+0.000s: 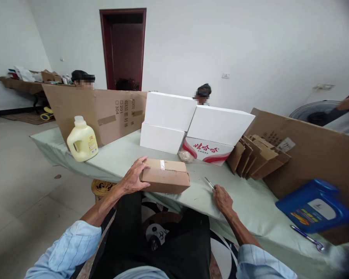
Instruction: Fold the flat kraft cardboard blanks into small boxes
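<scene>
A small brown cardboard box (165,180) lies near the front edge of the table, a strip of clear tape over the seam on its top. My left hand (134,176) grips its left end, fingers over the top edge and thumb low on the front side. To the right of the box, my right hand (222,199) is closed around a small knife (209,182); its thin metal blade points forward and left, apart from the box. The knife's handle is hidden in my fist. Behind the box sits a clear, crumpled-looking roll or bundle (186,156).
White boxes (168,112) are stacked behind, one with red printing (208,151). A yellow jug (83,141) stands left, beside a large cardboard panel (110,116). At right are folded cartons (258,157), a blue jug (314,207) and a purple-handled tool (306,237). Other people are beyond.
</scene>
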`<state>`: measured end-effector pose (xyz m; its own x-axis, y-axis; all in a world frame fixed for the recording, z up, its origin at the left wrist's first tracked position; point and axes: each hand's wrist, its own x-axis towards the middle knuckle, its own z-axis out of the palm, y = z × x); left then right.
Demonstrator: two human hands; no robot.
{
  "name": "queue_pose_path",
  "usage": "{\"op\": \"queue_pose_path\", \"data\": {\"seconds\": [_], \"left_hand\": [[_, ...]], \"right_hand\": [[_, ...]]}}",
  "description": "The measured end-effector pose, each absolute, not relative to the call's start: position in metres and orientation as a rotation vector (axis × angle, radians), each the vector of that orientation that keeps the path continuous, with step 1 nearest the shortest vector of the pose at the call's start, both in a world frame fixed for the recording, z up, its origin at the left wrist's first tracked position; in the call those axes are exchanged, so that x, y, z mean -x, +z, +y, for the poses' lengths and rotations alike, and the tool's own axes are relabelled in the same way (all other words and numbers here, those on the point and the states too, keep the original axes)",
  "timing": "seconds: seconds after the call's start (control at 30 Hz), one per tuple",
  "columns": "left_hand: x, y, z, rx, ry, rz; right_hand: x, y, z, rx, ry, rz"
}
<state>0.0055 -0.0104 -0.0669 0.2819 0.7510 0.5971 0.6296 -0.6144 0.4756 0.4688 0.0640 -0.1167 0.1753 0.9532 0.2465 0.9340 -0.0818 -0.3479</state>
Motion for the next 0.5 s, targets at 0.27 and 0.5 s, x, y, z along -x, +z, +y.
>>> {"op": "queue_pose_path", "data": {"seconds": [0.27, 0.5], "left_hand": [[-0.015, -0.066, -0.012, -2.447, 1.171, 1.321], [-0.019, -0.063, -0.015, -2.458, 1.166, 1.345]], "right_hand": [[-0.375, -0.077, 0.038, 1.327, 0.330, -1.782], [-0.342, -0.044, 0.014, 1.120, 0.280, -1.973]]}}
